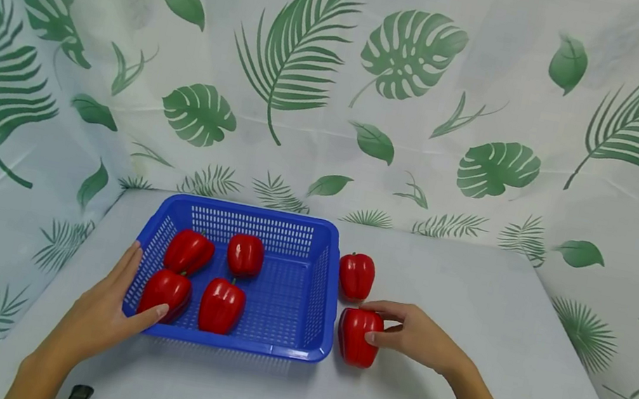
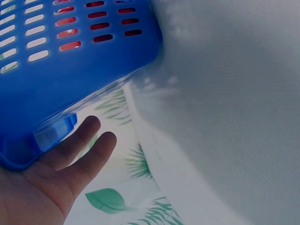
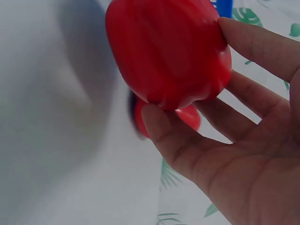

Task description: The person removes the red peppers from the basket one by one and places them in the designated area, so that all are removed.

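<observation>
A blue plastic basket [image 1: 268,347] stands on the table with several red bell peppers [image 1: 245,256] inside. At its front left corner is my left hand [image 1: 104,311], fingers straight along the outer side and thumb reaching over the rim. The left wrist view shows two fingers [image 2: 91,161] extended beside the basket wall [image 2: 93,61]. Just outside the basket's right side, my right hand [image 1: 417,334] holds a red bell pepper [image 1: 357,340] between thumb and fingers. The right wrist view shows this bell pepper [image 3: 168,51] in the grasp of the right hand [image 3: 253,154].
Another red bell pepper [image 1: 356,276] sits on the white table [image 1: 470,290] behind the held one, close to the basket's right wall. A leaf-patterned cloth [image 1: 302,154] rises behind the table and along both sides.
</observation>
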`<state>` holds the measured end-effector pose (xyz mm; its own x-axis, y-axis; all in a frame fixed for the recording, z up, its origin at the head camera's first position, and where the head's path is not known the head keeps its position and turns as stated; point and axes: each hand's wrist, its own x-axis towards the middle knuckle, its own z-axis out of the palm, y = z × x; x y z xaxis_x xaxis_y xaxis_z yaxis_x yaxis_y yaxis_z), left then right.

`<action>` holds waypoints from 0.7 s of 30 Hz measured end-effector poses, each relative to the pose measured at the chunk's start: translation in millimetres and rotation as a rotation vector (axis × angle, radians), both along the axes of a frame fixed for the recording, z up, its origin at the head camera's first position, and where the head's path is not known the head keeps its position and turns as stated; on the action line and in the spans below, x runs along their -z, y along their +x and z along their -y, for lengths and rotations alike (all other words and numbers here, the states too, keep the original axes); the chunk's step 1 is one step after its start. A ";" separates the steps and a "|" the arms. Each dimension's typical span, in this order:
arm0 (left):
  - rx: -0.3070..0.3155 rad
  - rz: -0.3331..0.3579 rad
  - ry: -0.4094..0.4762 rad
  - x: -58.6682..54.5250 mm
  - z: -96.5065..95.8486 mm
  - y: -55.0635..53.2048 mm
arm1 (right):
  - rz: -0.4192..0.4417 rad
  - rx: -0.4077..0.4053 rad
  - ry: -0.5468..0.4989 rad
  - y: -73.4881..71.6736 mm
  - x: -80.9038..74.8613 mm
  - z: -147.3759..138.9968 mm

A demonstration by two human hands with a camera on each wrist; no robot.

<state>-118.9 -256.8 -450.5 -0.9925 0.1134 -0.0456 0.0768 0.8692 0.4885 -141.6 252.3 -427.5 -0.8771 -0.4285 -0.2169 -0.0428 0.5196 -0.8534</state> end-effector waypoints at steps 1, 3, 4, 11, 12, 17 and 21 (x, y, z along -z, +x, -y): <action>0.000 0.001 -0.002 0.2 0.2 -0.2 | 0.005 0.002 -0.001 -0.1 2.3 0.0; 0.000 0.002 -0.001 0.4 0.7 -0.4 | 0.010 0.003 -0.002 -0.3 6.4 0.0; 0.001 0.003 -0.001 0.6 0.9 -0.5 | 0.012 0.005 -0.003 -0.5 8.3 0.0; 0.004 0.000 0.010 1.8 1.4 -0.5 | 0.008 0.025 0.019 0.1 18.5 -0.5; 0.004 -0.001 0.012 1.8 1.5 -0.5 | 0.008 0.031 0.025 0.5 18.9 -0.1; 0.001 -0.003 0.023 1.4 1.6 0.1 | 0.003 0.042 0.045 1.4 19.3 2.9; 0.001 -0.005 0.021 1.7 1.6 -0.5 | 0.005 0.030 0.046 0.9 21.7 4.1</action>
<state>-119.4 -258.4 -452.2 -0.9925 0.1157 -0.0385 0.0805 0.8588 0.5060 -140.7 248.2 -449.2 -0.8884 -0.3912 -0.2403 -0.0222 0.5594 -0.8286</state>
